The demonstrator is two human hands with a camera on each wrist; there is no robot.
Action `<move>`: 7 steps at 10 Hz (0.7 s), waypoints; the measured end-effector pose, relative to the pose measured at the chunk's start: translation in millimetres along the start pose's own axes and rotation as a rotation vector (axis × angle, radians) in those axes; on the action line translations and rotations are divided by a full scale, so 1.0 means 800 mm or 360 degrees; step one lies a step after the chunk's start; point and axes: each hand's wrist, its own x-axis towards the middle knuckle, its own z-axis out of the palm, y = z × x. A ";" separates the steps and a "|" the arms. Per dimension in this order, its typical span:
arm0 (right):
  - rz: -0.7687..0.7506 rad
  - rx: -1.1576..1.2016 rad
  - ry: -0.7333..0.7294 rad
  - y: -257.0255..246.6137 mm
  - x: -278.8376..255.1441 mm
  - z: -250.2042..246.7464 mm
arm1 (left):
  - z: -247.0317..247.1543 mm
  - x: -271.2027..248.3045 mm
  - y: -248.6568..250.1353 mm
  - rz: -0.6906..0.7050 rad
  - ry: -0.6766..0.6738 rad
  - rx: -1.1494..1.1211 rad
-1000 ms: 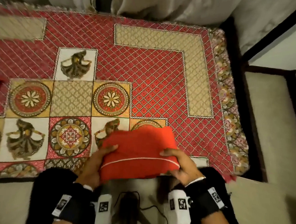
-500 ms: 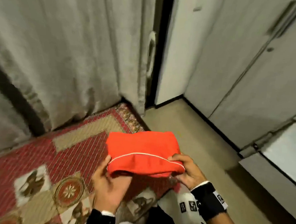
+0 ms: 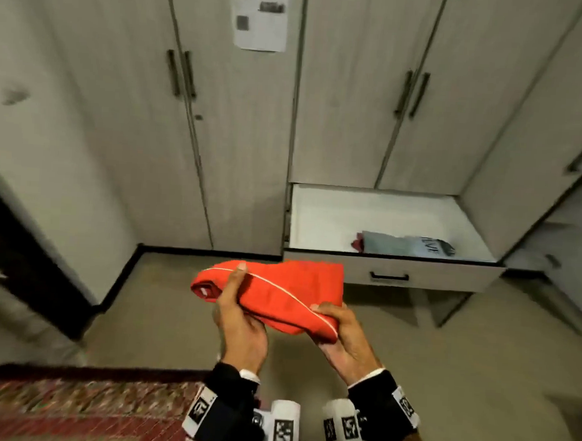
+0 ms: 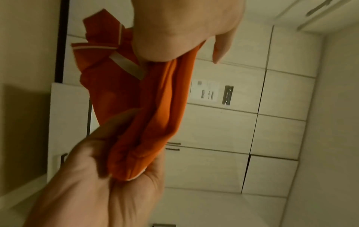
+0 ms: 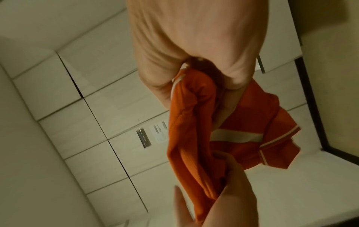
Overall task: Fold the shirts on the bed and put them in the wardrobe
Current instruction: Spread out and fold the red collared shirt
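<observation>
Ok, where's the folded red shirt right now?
Head view, centre: the folded red shirt is held in both hands, left hand and right hand, just short of the open drawer.

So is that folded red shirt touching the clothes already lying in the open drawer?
Apart. The head view shows the red shirt held in both hands over the floor, in front of the drawer, short of the clothes inside.

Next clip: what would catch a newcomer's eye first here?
The folded orange-red shirt with white piping, held mid-frame above the floor, the left hand and right hand each keeping a grip on one end. Behind it, the open wardrobe drawer at lower right already holds a folded light-blue garment.
</observation>
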 end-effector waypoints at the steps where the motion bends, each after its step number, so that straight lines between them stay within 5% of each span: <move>1: -0.0124 0.0067 0.0120 -0.040 0.025 -0.053 | 0.061 0.040 -0.058 -0.0380 0.0119 0.0051; 2: -0.0152 0.0167 0.0238 -0.080 0.062 -0.100 | 0.122 0.068 -0.106 -0.0571 0.0114 0.0091; 4: -0.0097 0.0275 0.0248 -0.181 0.136 -0.170 | 0.265 0.126 -0.200 -0.0590 -0.0007 0.0222; 6: 0.0246 0.0532 0.0353 -0.274 0.238 -0.238 | 0.413 0.166 -0.230 -0.0708 -0.0320 0.0302; 7: 0.0929 0.1966 0.0134 -0.269 0.318 -0.300 | 0.467 0.198 -0.224 -0.0755 -0.0481 0.0379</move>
